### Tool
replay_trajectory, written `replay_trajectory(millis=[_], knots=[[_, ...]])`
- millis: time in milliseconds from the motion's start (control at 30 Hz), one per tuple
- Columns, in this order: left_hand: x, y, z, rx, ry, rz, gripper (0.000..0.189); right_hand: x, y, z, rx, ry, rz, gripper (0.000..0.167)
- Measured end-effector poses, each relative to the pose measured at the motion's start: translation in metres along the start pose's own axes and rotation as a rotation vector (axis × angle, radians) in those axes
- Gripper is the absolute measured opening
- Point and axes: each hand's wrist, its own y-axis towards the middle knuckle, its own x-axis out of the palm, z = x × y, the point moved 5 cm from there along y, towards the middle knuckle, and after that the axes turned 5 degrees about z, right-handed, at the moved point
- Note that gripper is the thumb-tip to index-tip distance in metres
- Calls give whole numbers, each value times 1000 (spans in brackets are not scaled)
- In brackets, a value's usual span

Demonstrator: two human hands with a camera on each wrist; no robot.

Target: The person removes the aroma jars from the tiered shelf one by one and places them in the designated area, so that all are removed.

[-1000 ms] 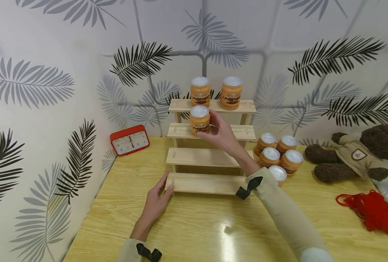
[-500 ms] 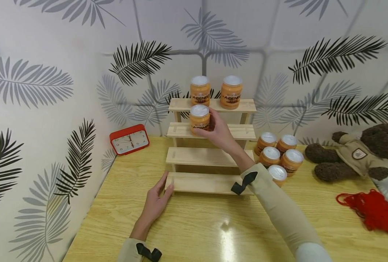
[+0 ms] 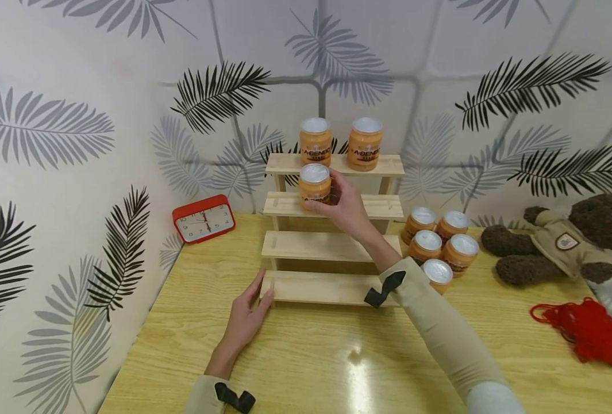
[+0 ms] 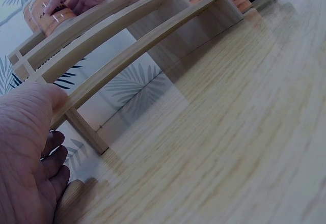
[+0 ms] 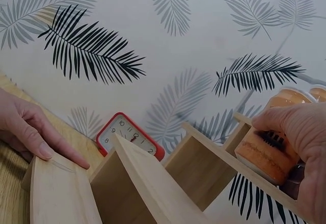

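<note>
A wooden four-step display rack (image 3: 316, 287) stands on the table against the wall. My right hand (image 3: 346, 208) grips an orange jar with a silver lid (image 3: 314, 179) at the left part of the second step from the top. In the right wrist view the thumb and fingers wrap the held jar (image 5: 267, 155), which is upright on the rack and close over the board. My left hand (image 3: 250, 316) grips the left end of the lowest step, its thumb (image 4: 53, 96) on the board and its fingers curled at the side. Two like jars (image 3: 365, 145) stand on the top step.
Several more orange jars (image 3: 426, 246) are grouped right of the rack. Beyond them lie a brown teddy bear (image 3: 559, 247) and a heap of red yarn (image 3: 590, 333). A red alarm clock (image 3: 204, 219) stands at the left by the patterned wall.
My right forearm has shifted slightly left, and the thumb now lies further across the jar's front. The jar stays on the same step; the left hand has not moved.
</note>
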Motion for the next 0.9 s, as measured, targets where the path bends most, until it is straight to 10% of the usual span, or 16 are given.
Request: replay_trajectory(millis=[900], knots=[[-1,0,-2,30,-3,-4,62,-15,-11,-5,-27,-28,116,78]])
